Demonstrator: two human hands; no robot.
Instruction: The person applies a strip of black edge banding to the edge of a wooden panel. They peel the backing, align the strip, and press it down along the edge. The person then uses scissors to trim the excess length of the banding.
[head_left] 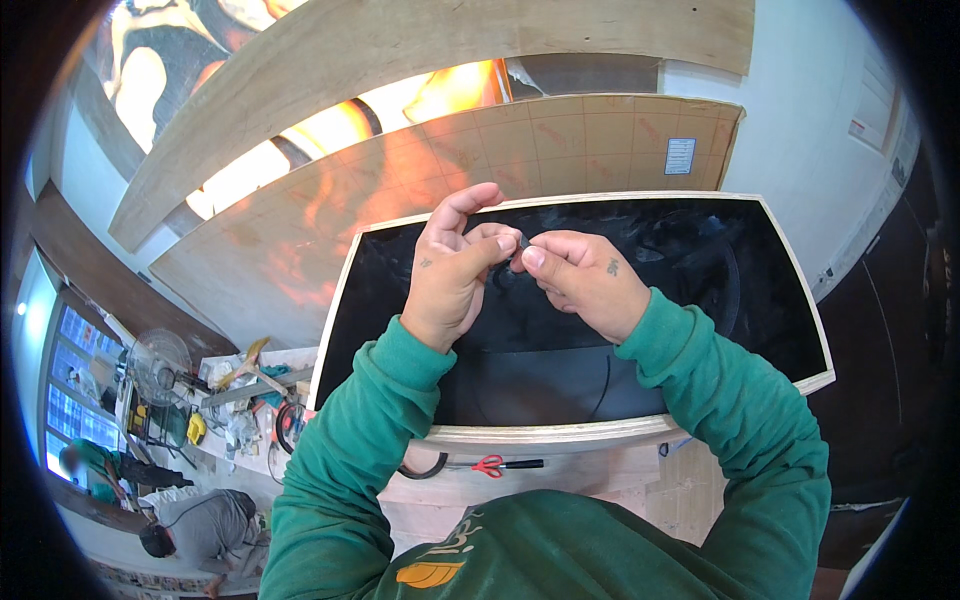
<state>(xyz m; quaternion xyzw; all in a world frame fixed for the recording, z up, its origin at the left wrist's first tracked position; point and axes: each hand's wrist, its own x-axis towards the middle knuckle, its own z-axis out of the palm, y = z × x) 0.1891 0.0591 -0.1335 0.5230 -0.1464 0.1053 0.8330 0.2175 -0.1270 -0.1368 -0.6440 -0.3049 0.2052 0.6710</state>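
- Small dark piece (518, 244): a short, thin strip end, pinched between the fingertips of both hands at the centre of the frame, just above the black panel (700, 290); its exact kind is too small to tell.
- Left hand (452, 268): thumb and bent fingers closed together on the piece's left side, forefinger arched above.
- Right hand (580, 275): thumb and forefinger clamped on the piece's right side; the two hands touch at the fingertips.
- Black panel: a glossy dark sheet with a pale plywood edge, filling the middle of the frame; a thin dark line curves across its lower part.
- Surface (520, 478): pale wooden bench below the panel, at lower centre, carrying red-handled scissors (495, 465) and a dark roll (425, 467) just left of them.
- Plywood sheets (560, 150): leaning boards in the upper half, behind the panel.
- Step in hand, as judged: working the end of the piece free or into shape with the fingertips, before it meets the panel.
- Next move, as judged: calls for a fine, steady pinch and both hands kept close, since the piece is small and easily dropped.
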